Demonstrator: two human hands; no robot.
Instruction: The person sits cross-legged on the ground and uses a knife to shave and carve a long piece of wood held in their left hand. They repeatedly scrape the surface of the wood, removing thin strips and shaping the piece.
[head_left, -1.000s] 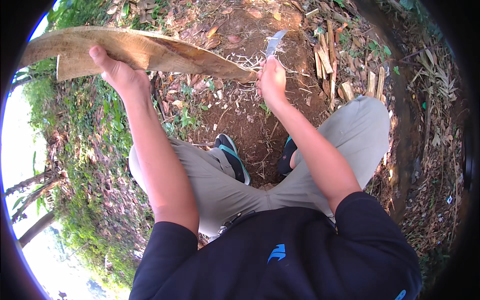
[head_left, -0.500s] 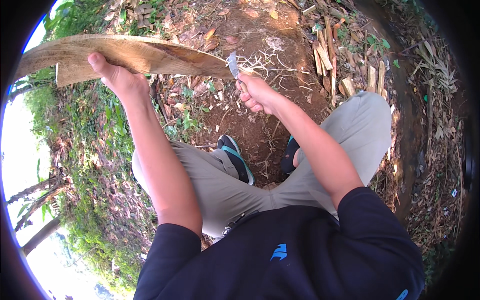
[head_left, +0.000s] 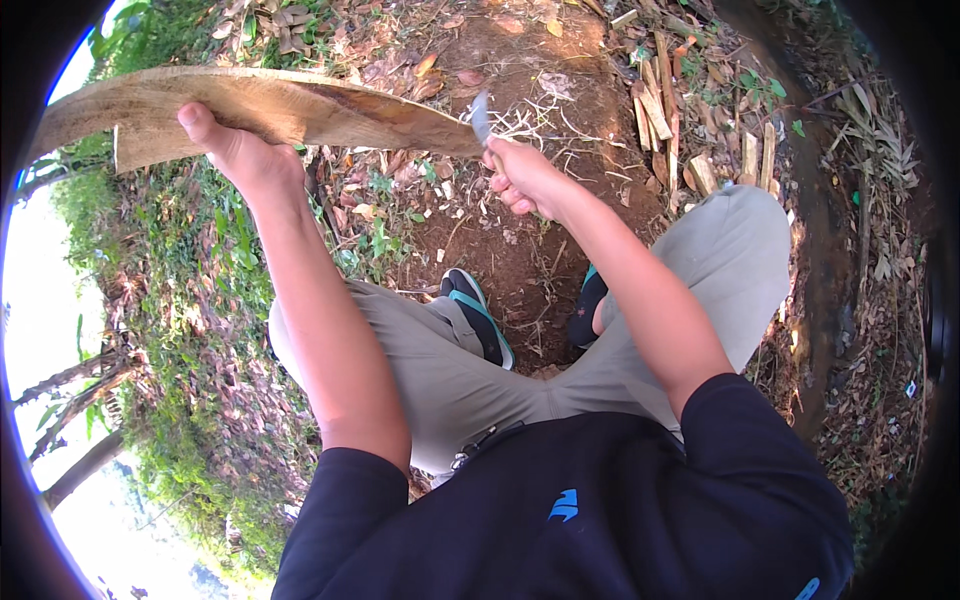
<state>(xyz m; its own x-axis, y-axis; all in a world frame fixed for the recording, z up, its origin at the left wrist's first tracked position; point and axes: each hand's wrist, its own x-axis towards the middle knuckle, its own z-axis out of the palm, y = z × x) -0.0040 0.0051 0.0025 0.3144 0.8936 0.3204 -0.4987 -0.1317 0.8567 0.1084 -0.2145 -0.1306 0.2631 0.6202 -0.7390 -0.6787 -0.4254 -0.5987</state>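
The person sits with knees bent, grey trousers (head_left: 440,370) and dark shoes (head_left: 478,315) on bare red earth (head_left: 520,250). The left hand (head_left: 235,150) is raised and closed around the lower edge of a long, flat, dry bark slab (head_left: 250,105), holding it level. The right hand (head_left: 525,178) is fisted on a knife (head_left: 481,118), its blade upright and touching the slab's pointed right end. Beyond lie split sticks (head_left: 665,100) among dry leaves.
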